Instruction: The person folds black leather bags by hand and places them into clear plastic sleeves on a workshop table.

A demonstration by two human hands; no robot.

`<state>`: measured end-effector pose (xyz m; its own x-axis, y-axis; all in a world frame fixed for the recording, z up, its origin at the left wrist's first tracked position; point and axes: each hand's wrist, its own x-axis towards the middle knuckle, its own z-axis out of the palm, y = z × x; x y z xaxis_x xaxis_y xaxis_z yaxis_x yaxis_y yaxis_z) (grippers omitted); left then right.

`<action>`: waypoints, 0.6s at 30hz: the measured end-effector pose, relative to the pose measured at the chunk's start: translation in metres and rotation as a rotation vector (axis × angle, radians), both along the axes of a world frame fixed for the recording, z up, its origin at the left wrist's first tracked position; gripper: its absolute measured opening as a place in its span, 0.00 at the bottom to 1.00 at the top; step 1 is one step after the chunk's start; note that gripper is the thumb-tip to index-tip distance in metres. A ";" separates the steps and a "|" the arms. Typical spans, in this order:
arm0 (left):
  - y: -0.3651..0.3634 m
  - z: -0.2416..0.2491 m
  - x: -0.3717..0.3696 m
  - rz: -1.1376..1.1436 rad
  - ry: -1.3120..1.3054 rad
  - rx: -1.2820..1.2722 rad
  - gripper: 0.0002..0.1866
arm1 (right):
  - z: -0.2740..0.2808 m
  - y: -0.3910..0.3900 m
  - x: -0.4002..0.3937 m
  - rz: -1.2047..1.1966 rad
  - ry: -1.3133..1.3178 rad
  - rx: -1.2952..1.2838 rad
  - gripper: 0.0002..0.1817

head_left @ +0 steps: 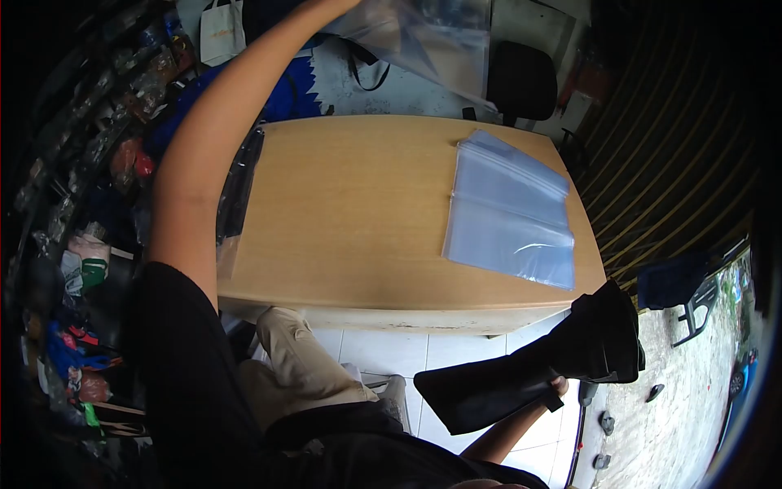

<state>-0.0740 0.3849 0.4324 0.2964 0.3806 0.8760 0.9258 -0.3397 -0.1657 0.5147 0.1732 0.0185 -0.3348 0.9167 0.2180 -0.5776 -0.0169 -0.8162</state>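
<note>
At the top edge of the head view, my left hand is raised at the end of my outstretched arm, its fingers mostly cut off by the frame. A clear plastic bag hangs spread out from it beyond the table's far edge. Low on the right, my right hand is closed around a tall black boot, held sideways beside the table's near right corner. Most of that hand is hidden behind the boot. A stack of clear plastic bags lies flat on the right part of the wooden table.
Behind the table stand a black chair and a white tote bag. Cluttered goods in plastic line the left side. A ribbed metal shutter rises at the right, with paved ground outside.
</note>
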 end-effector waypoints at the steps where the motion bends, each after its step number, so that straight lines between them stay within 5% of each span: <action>1: -0.004 -0.026 -0.016 0.036 0.092 -0.003 0.08 | -0.002 -0.003 -0.002 0.028 -0.017 0.007 0.31; 10: -0.114 -0.249 -0.005 0.336 0.039 -0.502 0.10 | -0.004 -0.028 -0.020 0.212 -0.179 0.053 0.32; 11: -0.116 -0.267 -0.008 0.354 0.086 -0.712 0.12 | -0.001 -0.028 -0.023 0.224 -0.201 0.059 0.32; 15: -0.149 -0.267 0.007 0.299 0.193 -1.384 0.18 | 0.018 -0.032 -0.045 0.264 -0.300 0.060 0.33; 18: -0.151 -0.292 -0.011 0.141 0.121 -1.383 0.19 | 0.028 -0.039 -0.066 0.298 -0.367 0.061 0.33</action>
<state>-0.0846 0.2338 0.1403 0.2294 0.9383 -0.2586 0.9698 -0.1978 0.1429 0.4486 0.1346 0.0461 -0.6462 0.7583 0.0866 -0.2279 -0.0834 -0.9701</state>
